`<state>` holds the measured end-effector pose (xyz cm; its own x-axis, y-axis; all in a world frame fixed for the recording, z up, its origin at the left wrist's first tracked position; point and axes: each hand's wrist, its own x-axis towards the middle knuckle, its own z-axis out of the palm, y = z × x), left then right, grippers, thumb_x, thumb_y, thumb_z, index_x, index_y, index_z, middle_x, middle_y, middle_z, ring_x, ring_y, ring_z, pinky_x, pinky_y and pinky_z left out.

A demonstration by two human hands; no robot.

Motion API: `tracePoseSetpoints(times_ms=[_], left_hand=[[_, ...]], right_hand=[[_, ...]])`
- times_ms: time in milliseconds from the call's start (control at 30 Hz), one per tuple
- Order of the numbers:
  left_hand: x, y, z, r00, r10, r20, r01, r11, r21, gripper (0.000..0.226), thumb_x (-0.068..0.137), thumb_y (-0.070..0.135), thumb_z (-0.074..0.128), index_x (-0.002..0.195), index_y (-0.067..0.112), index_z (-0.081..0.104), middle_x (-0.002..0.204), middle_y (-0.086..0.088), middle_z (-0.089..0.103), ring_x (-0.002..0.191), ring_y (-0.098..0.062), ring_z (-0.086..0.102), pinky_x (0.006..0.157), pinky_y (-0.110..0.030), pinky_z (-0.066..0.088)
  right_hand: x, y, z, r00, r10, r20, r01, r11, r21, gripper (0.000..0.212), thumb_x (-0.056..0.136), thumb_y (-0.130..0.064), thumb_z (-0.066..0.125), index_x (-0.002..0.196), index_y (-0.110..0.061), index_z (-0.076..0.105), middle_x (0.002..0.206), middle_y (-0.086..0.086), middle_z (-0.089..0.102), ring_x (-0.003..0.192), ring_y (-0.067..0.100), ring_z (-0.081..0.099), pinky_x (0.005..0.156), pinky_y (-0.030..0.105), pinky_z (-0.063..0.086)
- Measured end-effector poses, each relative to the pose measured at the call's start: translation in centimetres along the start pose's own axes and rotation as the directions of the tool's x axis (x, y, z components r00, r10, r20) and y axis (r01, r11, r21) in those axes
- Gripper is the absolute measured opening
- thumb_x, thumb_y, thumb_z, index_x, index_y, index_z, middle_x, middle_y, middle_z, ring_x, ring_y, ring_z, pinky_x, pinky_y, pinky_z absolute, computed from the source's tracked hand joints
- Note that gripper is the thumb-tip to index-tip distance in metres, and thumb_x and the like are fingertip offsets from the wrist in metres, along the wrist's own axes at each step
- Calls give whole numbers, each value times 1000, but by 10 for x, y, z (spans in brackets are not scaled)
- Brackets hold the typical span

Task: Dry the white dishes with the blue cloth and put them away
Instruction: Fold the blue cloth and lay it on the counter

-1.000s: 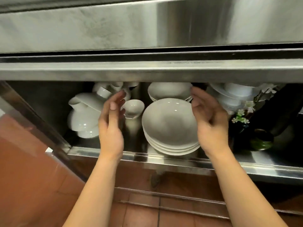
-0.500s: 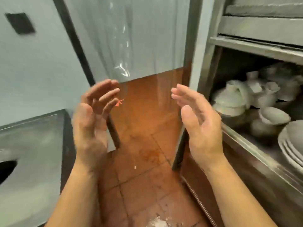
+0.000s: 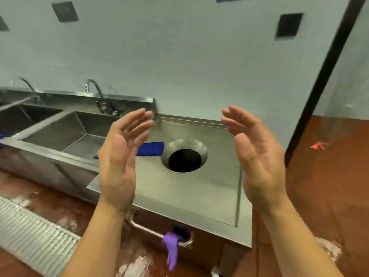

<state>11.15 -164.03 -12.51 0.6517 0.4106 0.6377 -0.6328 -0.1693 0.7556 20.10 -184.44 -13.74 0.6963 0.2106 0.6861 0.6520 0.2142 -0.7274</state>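
The blue cloth (image 3: 150,148) lies flat on the steel counter (image 3: 199,188), just left of a round hole (image 3: 184,155) in the counter top. My left hand (image 3: 121,156) is raised in front of the counter with fingers spread and palm facing right; it holds nothing and partly covers the cloth's left end. My right hand (image 3: 257,156) is held up at the same height, palm facing left, fingers apart, empty. No white dishes are in view.
A double steel sink (image 3: 65,132) with two taps (image 3: 93,87) stands to the left of the counter. A purple glove (image 3: 171,248) hangs on the handle below the counter. The floor is wet red tile with a metal drain grate (image 3: 30,232) at lower left.
My view has swung left from the dish cabinet, past the floor, to the sink counter. Both hands left the stacked white plates and stay raised and empty.
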Motion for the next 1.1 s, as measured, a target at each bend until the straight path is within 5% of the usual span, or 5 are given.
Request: tracePoseSetpoints(times_ms=[467, 600, 767, 967, 1100], left_hand=[[137, -139, -153, 973, -229, 1, 220, 934, 283, 54, 100, 54, 33, 142, 29, 57, 148, -3, 63, 138, -26, 60, 117, -55, 46], [195, -172, -181, 960, -261, -104, 280, 923, 264, 47, 96, 55, 38, 129, 41, 68, 142, 2, 69, 133, -22, 64, 115, -52, 48], [231, -242, -207, 938, -326, -117, 346, 897, 274, 41, 110, 34, 31, 135, 37, 64, 143, 2, 67, 133, -21, 64, 116, -51, 48], [254, -383, -242, 858, -498, -124, 506, 778, 374, 53, 101, 61, 32, 142, 40, 59, 145, 18, 63, 137, -7, 59, 119, -49, 45], [257, -486, -262, 758, -641, -119, 627, 668, 401, 40, 99, 68, 34, 128, 59, 60, 129, 43, 61, 136, 0, 56, 119, -44, 44]], right_hand=[[118, 173, 182, 988, 140, 68, -151, 966, 211, 43, 95, -32, 52, 133, -12, 57, 130, 6, 66, 122, 24, 64, 103, 34, 50], [155, 219, 224, 982, 178, 60, -187, 951, 245, 42, 96, -30, 53, 133, -9, 59, 131, 9, 66, 121, 26, 65, 103, 34, 50], [185, 282, 257, 971, 236, 40, -239, 957, 161, 38, 96, -31, 56, 130, -14, 61, 127, 4, 68, 116, 23, 67, 99, 32, 51], [189, 396, 292, 907, 406, -108, -413, 909, -56, 37, 94, -38, 59, 127, -23, 62, 126, -6, 69, 111, 16, 68, 96, 32, 52], [168, 486, 314, 793, 564, -230, -605, 773, -188, 40, 90, -48, 60, 126, -32, 63, 127, -13, 69, 110, 11, 67, 97, 35, 55]])
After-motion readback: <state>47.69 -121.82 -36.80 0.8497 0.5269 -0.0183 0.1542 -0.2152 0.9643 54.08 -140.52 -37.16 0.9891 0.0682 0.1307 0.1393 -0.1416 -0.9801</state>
